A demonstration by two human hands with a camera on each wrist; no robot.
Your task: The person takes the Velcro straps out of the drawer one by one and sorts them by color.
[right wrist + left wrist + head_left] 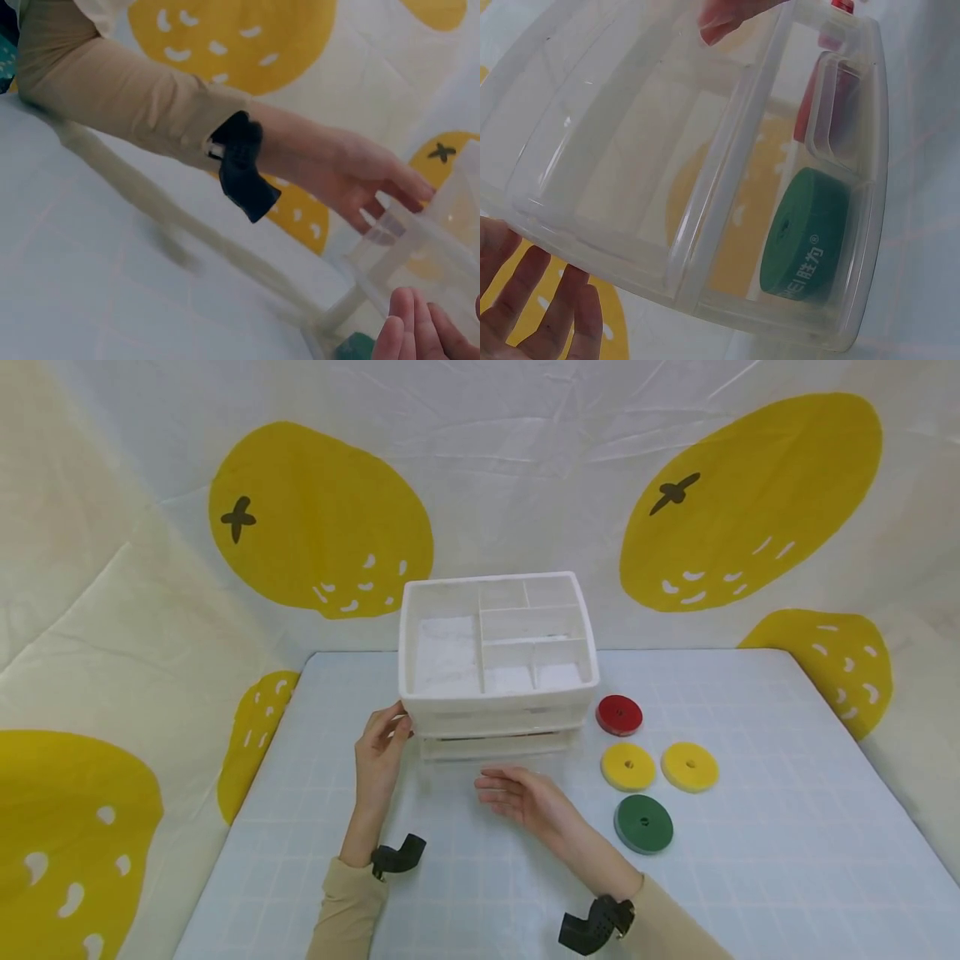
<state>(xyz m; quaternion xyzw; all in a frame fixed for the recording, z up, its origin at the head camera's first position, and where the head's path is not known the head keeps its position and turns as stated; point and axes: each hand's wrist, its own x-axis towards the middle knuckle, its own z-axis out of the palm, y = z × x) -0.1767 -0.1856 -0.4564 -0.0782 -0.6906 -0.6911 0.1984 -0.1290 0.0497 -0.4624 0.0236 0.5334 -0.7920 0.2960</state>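
Note:
A white organizer [502, 703] with a divided open top and drawers below stands at the table's back. My left hand [378, 756] is at its left side, fingertips right at the wall near the front corner. Those fingers [551, 300] look extended along the translucent side in the left wrist view. In front of the lower drawer front [495, 746], my right hand [536, 806] hovers with fingers extended and holds nothing. A green roll [806, 240] with white lettering shows inside the translucent box, and a red roll [805, 112] shows partly behind its front handle.
Right of the organizer lie a red roll [619, 716], two yellow rolls, one nearer [628, 767] and one farther right [690, 767], and a green roll [643, 824]. A white cloth printed with yellow fruit [322, 518] hangs behind the pale blue table [787, 827].

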